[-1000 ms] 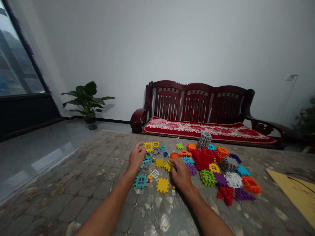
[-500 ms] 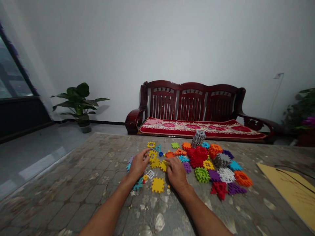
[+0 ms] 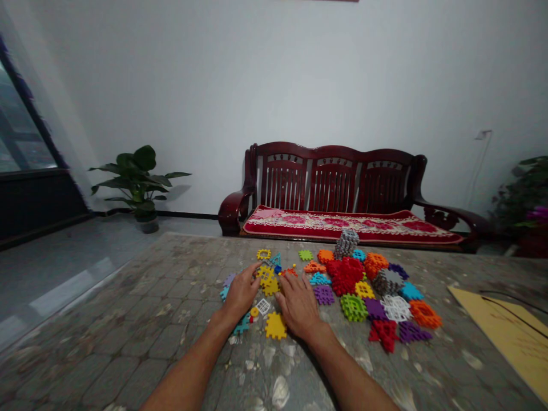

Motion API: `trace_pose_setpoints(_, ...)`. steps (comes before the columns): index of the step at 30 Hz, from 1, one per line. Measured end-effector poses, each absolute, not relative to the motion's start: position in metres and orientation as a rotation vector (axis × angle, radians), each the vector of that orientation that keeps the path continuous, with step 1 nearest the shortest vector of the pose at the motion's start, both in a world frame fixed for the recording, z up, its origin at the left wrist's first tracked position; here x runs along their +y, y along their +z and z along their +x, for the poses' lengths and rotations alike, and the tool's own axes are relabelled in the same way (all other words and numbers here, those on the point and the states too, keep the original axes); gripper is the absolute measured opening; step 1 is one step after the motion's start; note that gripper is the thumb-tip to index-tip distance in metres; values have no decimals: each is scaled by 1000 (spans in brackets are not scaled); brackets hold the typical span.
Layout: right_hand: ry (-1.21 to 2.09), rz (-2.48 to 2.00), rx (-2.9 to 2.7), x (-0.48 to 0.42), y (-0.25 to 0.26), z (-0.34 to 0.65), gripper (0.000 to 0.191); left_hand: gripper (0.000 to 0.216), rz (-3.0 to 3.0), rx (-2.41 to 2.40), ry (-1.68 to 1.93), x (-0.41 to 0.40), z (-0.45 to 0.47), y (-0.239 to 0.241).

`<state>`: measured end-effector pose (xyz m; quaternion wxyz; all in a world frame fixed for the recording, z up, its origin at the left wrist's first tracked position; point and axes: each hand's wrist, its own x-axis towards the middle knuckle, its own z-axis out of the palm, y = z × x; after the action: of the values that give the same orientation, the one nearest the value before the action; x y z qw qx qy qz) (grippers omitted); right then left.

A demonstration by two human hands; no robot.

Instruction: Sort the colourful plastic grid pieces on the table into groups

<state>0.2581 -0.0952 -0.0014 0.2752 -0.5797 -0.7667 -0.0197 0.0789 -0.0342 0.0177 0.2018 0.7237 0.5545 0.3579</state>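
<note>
My left hand [image 3: 242, 290] rests at the left side of a yellow square puzzle block [image 3: 265, 275], thumb and index finger apart at its edge. Below that block lies another yellow piece [image 3: 270, 286]. Fingers stretched forward, my right hand [image 3: 298, 299] lies palm down over the table, its fingertips beside an orange piece [image 3: 288, 272]. Whatever is under this palm is hidden. Between my wrists sit a solid yellow square block [image 3: 275, 325], a white lattice piece [image 3: 262, 307] and a small yellow round piece [image 3: 254, 312]. A teal piece [image 3: 242, 324] is partly behind my left wrist.
To the right spreads a cluster of interlocking blocks, including a large red cluster [image 3: 345, 275], a grey stacked column [image 3: 346, 244] and a green block [image 3: 354, 307]. A yellow board [image 3: 496, 337] lies at the right of the patterned tabletop [image 3: 171, 331]. Behind stands a wooden bench [image 3: 334, 182].
My right hand has shifted a little left and flattened, its fingers now stretched out. It covers a yellow piece that showed beside its fingers before. My left hand stays nearly in place.
</note>
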Motion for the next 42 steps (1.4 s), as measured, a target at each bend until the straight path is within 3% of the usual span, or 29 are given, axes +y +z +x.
trace_pose_setpoints(5, -94, -1673, -1991, -87, -6, 261, 47, 44, 2005, 1545, 1009, -34, 79, 17)
trace_pose_setpoints(14, 68, -1472, -2110, -86, -14, 254, 47, 40, 2127, 1617, 1007, -29, 74, 17)
trace_pose_setpoints(24, 74, -1627, -1952, -46, -20, 265, 47, 34, 2119, 2039, 937, -21, 43, 17)
trace_pose_setpoints(32, 150, -1669, -1942, -19, -16, 244, 44, 38, 1910, 1854, 965, -5, 33, -7)
trace_pose_setpoints(42, 162, -1662, -1770, -80, -43, 249, 51, 38, 1883, 1748, 1008, -11, 36, -5)
